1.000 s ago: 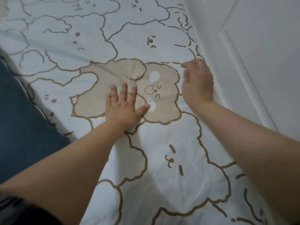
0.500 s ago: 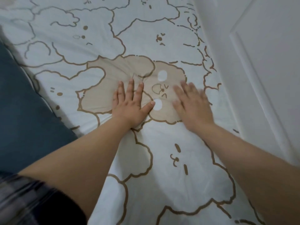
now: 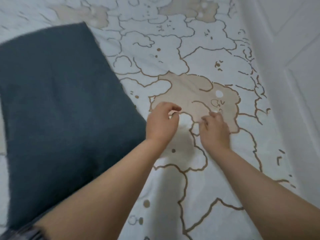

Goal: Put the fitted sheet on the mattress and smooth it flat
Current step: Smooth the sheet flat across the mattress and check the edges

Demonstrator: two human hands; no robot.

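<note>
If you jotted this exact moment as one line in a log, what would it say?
left hand: fingers curled over fitted sheet | right hand: fingers curled on sheet, grip unclear | dark blue blanket: lying on sheet, left | step: smoothing unfinished

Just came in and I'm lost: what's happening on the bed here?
A person is fitting a cartoon-print fitted sheet over the mattress. Both hands are down on it near a beige animal print: the left hand and the right hand have curled fingers, apparently pinching the fabric, though blur makes the grip uncertain. A dark blue blanket lies on the sheet to the left, and a white panelled wall runs along the right.
</note>
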